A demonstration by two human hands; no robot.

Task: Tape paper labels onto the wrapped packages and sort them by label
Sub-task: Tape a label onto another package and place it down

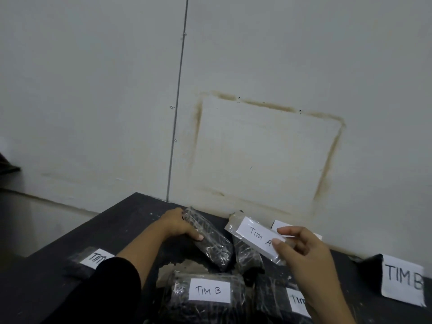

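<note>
Head view, dark table [138,213] pushed against a stained white wall [93,90].

Left hand [180,226]: fingers curled over the far edge of an unlabelled package [212,244], thumb pressed on its near face. Package is dark, wrapped in clear film, lying slantwise on the table near the middle; grip is at its far upper end.

Right hand [301,253]: thumb and fingertips pinch the right end of the TIM A label [254,237], a white paper slip with clear tape [233,220] running over it and overhanging its far end. Label is held off the table, tilted, just right of the unlabelled package and above a second bare package [247,258]. I cannot tell whether the label touches that package.

Front centre: TIM B package [208,291], label flat on its top face, lettering readable. To its right, another labelled package [273,298]; only "Tim" shows, the rest is hidden behind the right wrist. Front left: a further labelled package [93,258], lettering cut off by the black sleeve [112,288].

Far right on the table: large TIM B sign [402,279], a white sheet standing against a dark object. Behind the right hand, by the wall: a white sheet [280,224], writing not visible.
</note>
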